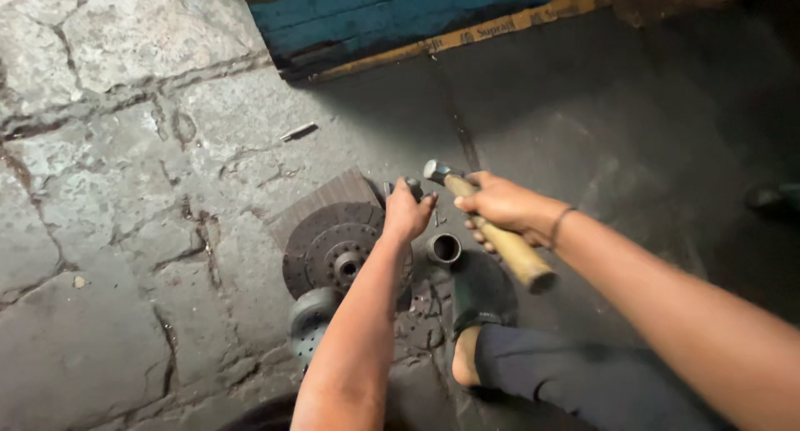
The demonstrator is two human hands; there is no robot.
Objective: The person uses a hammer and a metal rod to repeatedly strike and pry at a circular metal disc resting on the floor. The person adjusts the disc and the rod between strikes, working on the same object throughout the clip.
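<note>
Fingers of your right hand [500,204] clench the wooden hammer [487,227] mid-handle, head raised; your left hand [406,213] grips a small dark metal piece [410,184], upright over the clutch disc [333,249] on the stone floor [100,148]. Hold it plumb, thumb low, strike squarely. A metal sleeve [443,249] lies just beside.

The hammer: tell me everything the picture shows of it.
The hammer has a pale wooden handle, thick and scuffed, with a darkened butt end pointing toward the lower right. Its small grey metal head sits at the upper left end, near the left hand. The right hand wraps the handle just behind the head, so most of the shaft sticks out past the fist. It is held tilted, raised above the stone floor, touching nothing else that shows.
</note>
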